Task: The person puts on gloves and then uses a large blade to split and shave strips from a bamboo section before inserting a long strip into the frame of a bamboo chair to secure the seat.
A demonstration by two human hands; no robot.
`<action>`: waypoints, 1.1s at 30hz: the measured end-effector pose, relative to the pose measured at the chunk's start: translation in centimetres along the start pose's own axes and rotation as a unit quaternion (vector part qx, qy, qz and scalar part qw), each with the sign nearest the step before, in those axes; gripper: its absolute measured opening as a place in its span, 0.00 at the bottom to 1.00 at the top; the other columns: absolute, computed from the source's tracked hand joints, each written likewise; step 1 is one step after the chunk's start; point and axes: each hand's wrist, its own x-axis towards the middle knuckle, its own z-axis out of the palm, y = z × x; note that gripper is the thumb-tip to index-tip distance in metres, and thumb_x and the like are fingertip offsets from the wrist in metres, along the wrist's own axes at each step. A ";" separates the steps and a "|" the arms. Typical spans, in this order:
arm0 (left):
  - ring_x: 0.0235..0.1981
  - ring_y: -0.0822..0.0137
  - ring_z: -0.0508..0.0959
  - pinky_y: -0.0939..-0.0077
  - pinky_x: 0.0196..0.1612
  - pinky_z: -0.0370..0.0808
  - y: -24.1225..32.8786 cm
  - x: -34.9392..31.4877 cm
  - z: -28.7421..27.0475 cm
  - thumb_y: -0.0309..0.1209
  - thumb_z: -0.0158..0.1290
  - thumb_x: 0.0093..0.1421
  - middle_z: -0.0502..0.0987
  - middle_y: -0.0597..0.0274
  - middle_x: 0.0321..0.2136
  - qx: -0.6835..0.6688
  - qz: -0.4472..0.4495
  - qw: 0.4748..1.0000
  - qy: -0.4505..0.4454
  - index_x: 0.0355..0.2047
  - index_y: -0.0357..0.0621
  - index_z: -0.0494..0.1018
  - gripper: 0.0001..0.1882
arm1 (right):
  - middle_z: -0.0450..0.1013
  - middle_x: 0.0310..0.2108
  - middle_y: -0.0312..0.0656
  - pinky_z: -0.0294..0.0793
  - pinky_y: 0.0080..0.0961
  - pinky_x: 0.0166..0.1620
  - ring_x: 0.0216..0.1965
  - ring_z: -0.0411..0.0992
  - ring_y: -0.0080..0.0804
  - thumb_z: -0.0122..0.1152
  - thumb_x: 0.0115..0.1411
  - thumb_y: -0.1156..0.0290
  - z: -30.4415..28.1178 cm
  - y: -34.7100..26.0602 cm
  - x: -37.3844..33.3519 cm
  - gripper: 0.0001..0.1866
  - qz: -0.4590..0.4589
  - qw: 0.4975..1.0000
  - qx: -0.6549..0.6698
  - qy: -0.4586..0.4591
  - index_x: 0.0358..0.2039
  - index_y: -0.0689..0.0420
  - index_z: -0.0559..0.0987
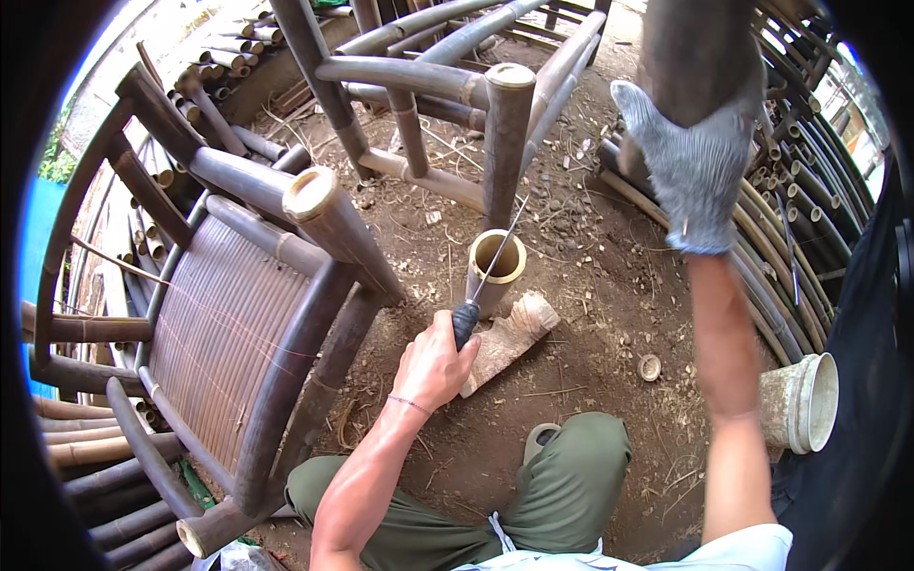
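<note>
My left hand (439,362), bare, is closed around the black handle of a knife (490,270). Its narrow blade lies slantwise across the open top of a short, upright bamboo tube (485,294). In a grey knitted glove, my right hand (700,171) is raised high at the upper right, gripping a thick, dark, club-like piece (700,57) blurred by motion; its upper end runs out of view. Beside the foot of the tube, a flat, rough wooden block (512,344) rests on the dirt.
A dark bamboo chair (228,333) with a slatted seat stands at the left, another bamboo frame (409,81) ahead. Bamboo poles (795,257) are stacked at the right, near a dirty white bucket (798,403). A cut bamboo ring (649,367) lies on the chip-strewn ground.
</note>
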 end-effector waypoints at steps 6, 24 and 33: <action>0.40 0.33 0.80 0.41 0.45 0.76 -1.5 -0.1 2.6 0.42 0.55 0.65 0.79 0.32 0.36 0.024 -0.020 0.999 0.013 0.46 0.36 0.64 0.22 | 0.76 0.41 0.54 0.80 0.44 0.48 0.41 0.78 0.52 0.75 0.41 0.60 1.9 -1.5 -8.5 0.53 0.032 0.842 -0.245 -0.480 0.68 0.53 0.61; 0.38 0.31 0.79 0.39 0.41 0.75 -5.7 2.9 6.8 0.43 0.56 0.64 0.79 0.33 0.34 0.046 0.018 0.998 0.048 0.45 0.38 0.63 0.22 | 0.74 0.45 0.53 0.78 0.42 0.50 0.46 0.76 0.50 0.77 0.43 0.60 1.0 2.5 -8.8 0.50 -0.008 0.942 -0.192 -0.275 0.66 0.55 0.62; 0.42 0.34 0.79 0.43 0.46 0.76 -5.6 2.8 8.2 0.44 0.55 0.65 0.79 0.32 0.39 0.066 -0.051 0.996 0.029 0.48 0.36 0.63 0.24 | 0.74 0.47 0.53 0.76 0.45 0.51 0.48 0.76 0.51 0.74 0.46 0.59 3.9 4.3 -17.9 0.51 0.134 0.855 -0.207 -0.456 0.68 0.53 0.59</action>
